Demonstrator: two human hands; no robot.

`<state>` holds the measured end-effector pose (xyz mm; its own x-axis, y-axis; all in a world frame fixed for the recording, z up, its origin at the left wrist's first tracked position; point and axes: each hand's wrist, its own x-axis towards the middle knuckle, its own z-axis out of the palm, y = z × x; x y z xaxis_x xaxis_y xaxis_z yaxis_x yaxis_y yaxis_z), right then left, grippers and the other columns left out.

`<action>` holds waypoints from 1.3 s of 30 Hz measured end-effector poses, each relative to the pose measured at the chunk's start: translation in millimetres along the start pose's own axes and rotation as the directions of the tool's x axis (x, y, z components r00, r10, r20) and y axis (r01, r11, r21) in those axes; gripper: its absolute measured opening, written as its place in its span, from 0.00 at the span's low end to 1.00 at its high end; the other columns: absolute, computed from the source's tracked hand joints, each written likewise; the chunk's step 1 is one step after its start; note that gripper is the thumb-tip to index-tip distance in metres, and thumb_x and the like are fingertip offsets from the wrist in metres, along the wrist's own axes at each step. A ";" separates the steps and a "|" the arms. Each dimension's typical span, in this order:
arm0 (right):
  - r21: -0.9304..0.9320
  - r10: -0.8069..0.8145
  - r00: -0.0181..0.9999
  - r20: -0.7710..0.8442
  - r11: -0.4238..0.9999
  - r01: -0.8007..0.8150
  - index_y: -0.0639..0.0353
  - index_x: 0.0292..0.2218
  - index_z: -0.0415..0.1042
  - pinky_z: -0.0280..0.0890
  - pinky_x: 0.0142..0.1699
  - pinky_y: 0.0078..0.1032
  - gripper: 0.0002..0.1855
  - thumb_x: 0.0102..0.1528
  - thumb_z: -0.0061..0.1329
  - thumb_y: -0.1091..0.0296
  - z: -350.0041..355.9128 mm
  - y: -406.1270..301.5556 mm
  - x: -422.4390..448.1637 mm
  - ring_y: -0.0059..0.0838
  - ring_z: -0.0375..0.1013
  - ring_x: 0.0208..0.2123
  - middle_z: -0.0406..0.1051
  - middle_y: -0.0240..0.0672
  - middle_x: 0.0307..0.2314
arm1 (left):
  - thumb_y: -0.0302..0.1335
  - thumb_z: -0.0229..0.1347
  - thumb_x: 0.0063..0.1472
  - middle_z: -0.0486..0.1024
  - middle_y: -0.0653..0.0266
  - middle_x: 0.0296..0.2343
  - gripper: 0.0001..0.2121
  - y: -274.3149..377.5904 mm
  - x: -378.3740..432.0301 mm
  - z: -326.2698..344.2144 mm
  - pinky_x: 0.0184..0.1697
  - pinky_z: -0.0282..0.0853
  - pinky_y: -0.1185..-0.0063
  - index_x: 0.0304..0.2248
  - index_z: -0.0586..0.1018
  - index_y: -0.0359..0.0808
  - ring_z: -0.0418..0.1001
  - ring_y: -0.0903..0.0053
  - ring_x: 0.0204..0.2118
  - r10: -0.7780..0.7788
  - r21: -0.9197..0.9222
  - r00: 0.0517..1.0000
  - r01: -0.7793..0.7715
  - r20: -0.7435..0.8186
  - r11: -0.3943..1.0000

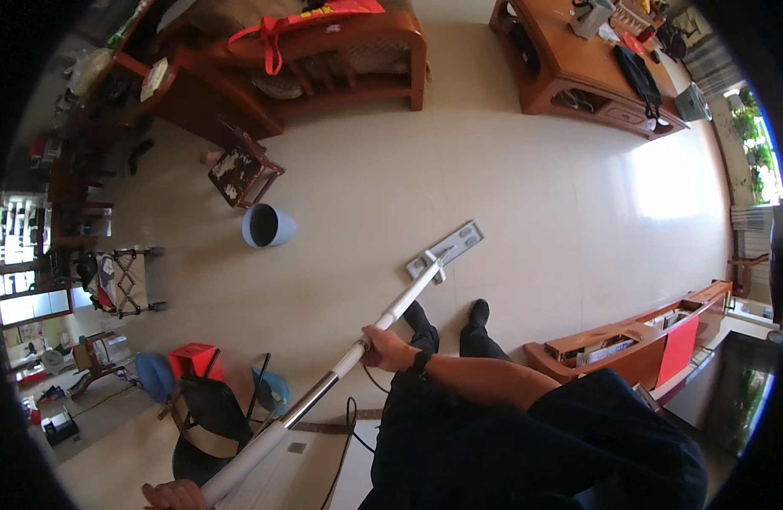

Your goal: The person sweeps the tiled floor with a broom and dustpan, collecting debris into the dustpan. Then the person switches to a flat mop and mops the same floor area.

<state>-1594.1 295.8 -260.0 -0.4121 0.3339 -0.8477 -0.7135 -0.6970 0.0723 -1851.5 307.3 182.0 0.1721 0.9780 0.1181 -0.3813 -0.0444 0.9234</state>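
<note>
A flat mop rests its rectangular head (465, 239) on the pale tiled floor (525, 191), just ahead of my shoes. Its white and silver pole (312, 398) slants down to the lower left. My right hand (388, 349), with a dark band on the wrist, is wrapped around the middle of the pole. At the picture's bottom edge, my left hand (175, 496) grips the upper end; part of that hand is cut off. The underside of the mop head is hidden against the floor.
A light blue bin (280, 226) stands beside a worn wooden stool (238, 175). Wooden furniture includes a bench (366, 38), a low table (583, 70) and a cabinet (621, 344) at right. A black folding chair (213, 408) and a red container (197, 360) are at lower left.
</note>
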 end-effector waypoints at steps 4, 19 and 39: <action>-0.091 0.115 0.982 0.148 0.991 -0.102 0.56 0.38 0.61 0.73 0.32 0.32 0.12 0.61 0.43 0.58 49.5 0.6 -18.4 0.35 0.73 0.28 0.68 0.35 0.27 | 0.40 0.44 0.69 0.71 0.68 0.20 0.18 27.2 24.6 18.2 0.26 0.65 0.80 0.42 0.75 0.32 0.65 0.81 0.19 0.089 0.064 0.987 -0.098 0.131 0.993; -0.006 0.078 0.984 0.161 0.997 -0.078 0.55 0.34 0.61 0.70 0.27 0.26 0.11 0.61 0.42 0.58 56.4 5.1 -14.0 0.30 0.69 0.22 0.66 0.33 0.23 | 0.41 0.46 0.68 0.65 0.72 0.17 0.19 33.3 33.5 -4.8 0.24 0.61 0.81 0.45 0.74 0.33 0.60 0.84 0.18 -0.002 0.072 0.976 -0.014 0.219 0.997; -0.069 0.212 0.940 0.269 0.977 -0.201 0.55 0.31 0.61 0.69 0.26 0.27 0.12 0.61 0.42 0.57 123.5 28.9 -5.6 0.31 0.68 0.21 0.65 0.34 0.21 | 0.42 0.49 0.66 0.74 0.68 0.18 0.19 94.1 16.1 11.0 0.23 0.66 0.80 0.44 0.78 0.35 0.67 0.81 0.17 -0.059 0.267 0.994 0.032 0.096 0.963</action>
<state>-1682.3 352.2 -188.2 -0.6909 0.3364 -0.6399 -0.5752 -0.7919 0.2048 -1874.7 316.7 274.8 0.2806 0.9548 0.0976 -0.1195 -0.0661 0.9906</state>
